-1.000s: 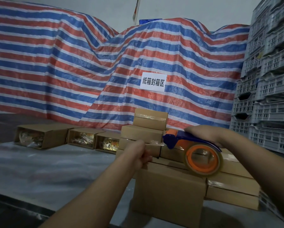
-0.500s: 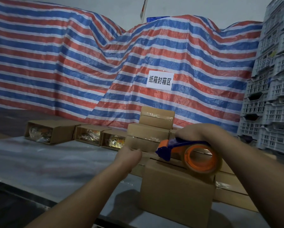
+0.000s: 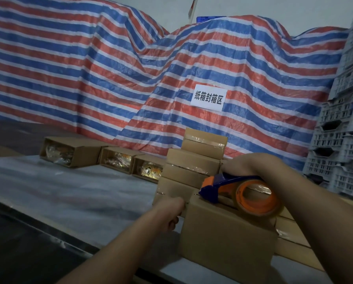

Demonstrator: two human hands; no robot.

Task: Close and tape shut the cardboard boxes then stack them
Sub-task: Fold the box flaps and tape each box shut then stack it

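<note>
Box (image 3: 226, 238) just beside left hand (image 3: 171, 212)

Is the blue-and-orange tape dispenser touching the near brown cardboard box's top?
Touching. Head view: the tape dispenser's blue nose sits on the box's top edge, no gap visible.

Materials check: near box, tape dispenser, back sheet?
Near box: matte brown cardboard, by its flat dull faces and folded edges. Tape dispenser: likely smooth moulded plastic, blue body and orange hub, slight sheen. Back sheet: probably woven plastic tarpaulin, crinkled and faintly glossy, in red, blue and white stripes.
</note>
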